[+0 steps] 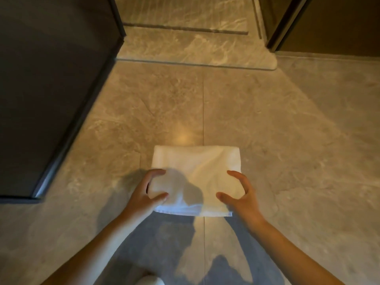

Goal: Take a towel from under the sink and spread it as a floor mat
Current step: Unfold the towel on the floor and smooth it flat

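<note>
The white folded terry towel (195, 173) lies on the beige marble floor tiles (287, 140) before you; your left hand (147, 195) and right hand (240, 195) curl fingers round its side edges, likely to pull it open flat

There is one folded white towel (197, 173). Two hands are in view, the left hand (144, 194) and the right hand (242, 196). There are two dark panels: one cabinet side (51, 89) at the left and one door (329, 21) at the far right. One raised stone step (195, 52) crosses the far side. One straight floor seam (203, 110) runs near to far. One white rounded thing (151, 280), unclear, sits at the near edge.
</note>
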`<state>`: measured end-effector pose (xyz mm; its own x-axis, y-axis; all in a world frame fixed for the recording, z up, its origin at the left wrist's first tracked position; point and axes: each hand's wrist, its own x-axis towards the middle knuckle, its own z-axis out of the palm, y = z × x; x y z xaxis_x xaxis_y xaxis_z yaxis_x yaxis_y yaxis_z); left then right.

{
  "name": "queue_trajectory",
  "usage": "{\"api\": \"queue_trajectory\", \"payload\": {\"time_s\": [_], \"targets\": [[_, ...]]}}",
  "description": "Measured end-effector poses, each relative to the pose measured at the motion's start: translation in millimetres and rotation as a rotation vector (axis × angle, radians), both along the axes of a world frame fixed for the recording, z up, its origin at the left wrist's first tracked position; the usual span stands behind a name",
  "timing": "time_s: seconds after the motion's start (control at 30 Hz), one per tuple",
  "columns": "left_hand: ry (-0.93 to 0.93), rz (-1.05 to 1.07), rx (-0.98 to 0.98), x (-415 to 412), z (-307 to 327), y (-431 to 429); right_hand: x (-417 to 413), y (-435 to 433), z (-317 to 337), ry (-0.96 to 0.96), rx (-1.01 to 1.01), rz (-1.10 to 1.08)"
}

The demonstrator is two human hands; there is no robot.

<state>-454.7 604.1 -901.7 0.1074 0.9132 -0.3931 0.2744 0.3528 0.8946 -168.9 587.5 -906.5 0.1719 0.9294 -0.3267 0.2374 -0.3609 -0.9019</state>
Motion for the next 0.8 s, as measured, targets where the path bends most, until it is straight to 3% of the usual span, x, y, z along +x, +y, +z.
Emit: {"api": "queue_trajectory", "payload": {"time_s": [0.2, 0.3, 0.4, 0.47, 0.63, 0.8], "targets": [[0.050, 0.013, 0.079, 2, -22, -18, -1, 1, -20, -0.067, -0.038, 0.103], [0.399, -0.045, 0.375, 4, -17, -17, 6, 2, -20, -0.323, -0.108, 0.163], [0.781, -0.214, 0.637, 4, -14, 0, 0, 9, -11, -0.759, 0.185, 0.269], [0.913, -0.410, 0.700, 11, -16, 13, -16, 20, -7, -0.861, 0.323, 0.410], [1.037, -0.620, 0.682, 20, -45, 28, -43, 32, -31, -1.022, 0.255, 0.702], [1.048, -0.636, 0.699, 16, -64, 26, -42, 31, -56, -1.060, 0.261, 0.699]]}}
